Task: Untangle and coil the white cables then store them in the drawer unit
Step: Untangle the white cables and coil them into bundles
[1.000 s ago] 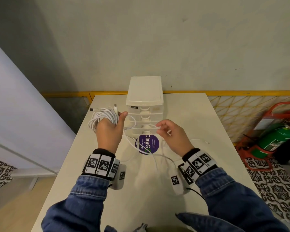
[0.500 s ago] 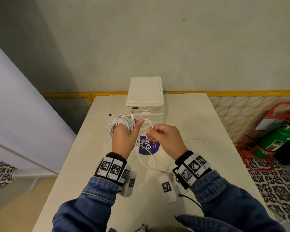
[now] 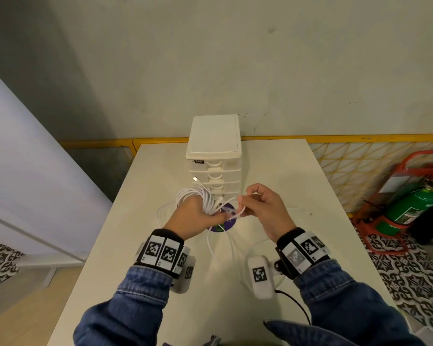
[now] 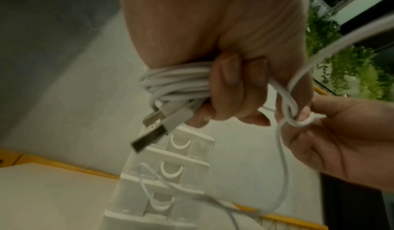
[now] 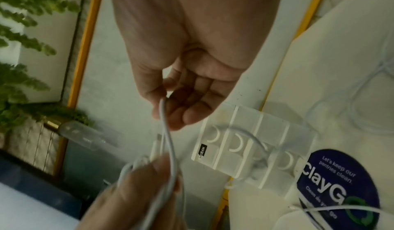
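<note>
My left hand grips a bundle of coiled white cable, held above the white table in front of the drawer unit. In the left wrist view the fingers curl round the coiled white cable, and two USB plugs stick out below. My right hand pinches a loose strand of white cable right beside the left thumb; in the right wrist view the strand runs down from the fingertips. More loose cable trails over the table. All drawers look closed.
A round purple sticker lies on the table under my hands. A cable end lies at the right of the table. A green fire extinguisher in a red stand sits on the floor at right. The wall is just behind the drawer unit.
My left hand carried the coil rightward, from the table's left to in front of the drawers. Both hands have come together, the right one now pinching the strand beside the left thumb.
</note>
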